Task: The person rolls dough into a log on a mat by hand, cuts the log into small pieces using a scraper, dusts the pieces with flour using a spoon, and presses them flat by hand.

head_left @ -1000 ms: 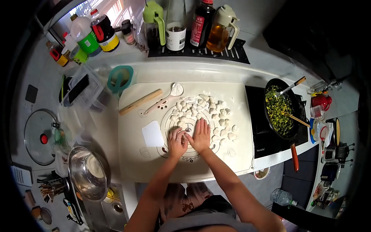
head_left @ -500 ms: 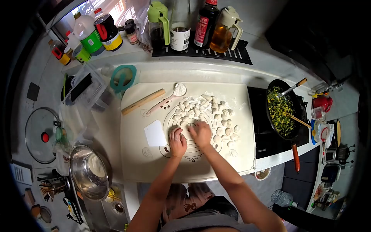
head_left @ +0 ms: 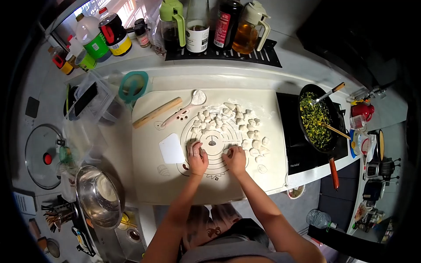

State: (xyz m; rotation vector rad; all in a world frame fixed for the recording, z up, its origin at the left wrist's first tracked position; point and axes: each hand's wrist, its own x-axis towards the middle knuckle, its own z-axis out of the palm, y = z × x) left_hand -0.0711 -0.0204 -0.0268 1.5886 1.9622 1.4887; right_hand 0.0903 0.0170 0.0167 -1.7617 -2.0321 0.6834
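Observation:
A pale mat (head_left: 149,184) printed with circles lies in front of me. Over the left of the circles is my left hand (head_left: 198,158), its fingers loosely bent and the thumb apart, with nothing visible in it. My right hand (head_left: 235,159) rests at the right of the circles. Its fingers are bent together around a pale dough piece, mostly hidden by them. Beyond both hands, many small dough pieces (head_left: 251,134) lie scattered on floury mat. A white scraper (head_left: 172,149) lies left of my left hand. Further back are a wooden rolling pin (head_left: 157,112) and a spoon of flour (head_left: 198,97).
At right, a wok (head_left: 335,127) of chopped green and yellow filling (head_left: 313,118) sits on a black cooktop (head_left: 291,153). A steel bowl (head_left: 83,193) stands at left, near plastic containers (head_left: 98,94). Bottles (head_left: 198,37) line the back ledge.
My hands have moved apart; the right one has come back toward me from the dough pieces, its fingers now drawn together. The whole view has shifted slightly.

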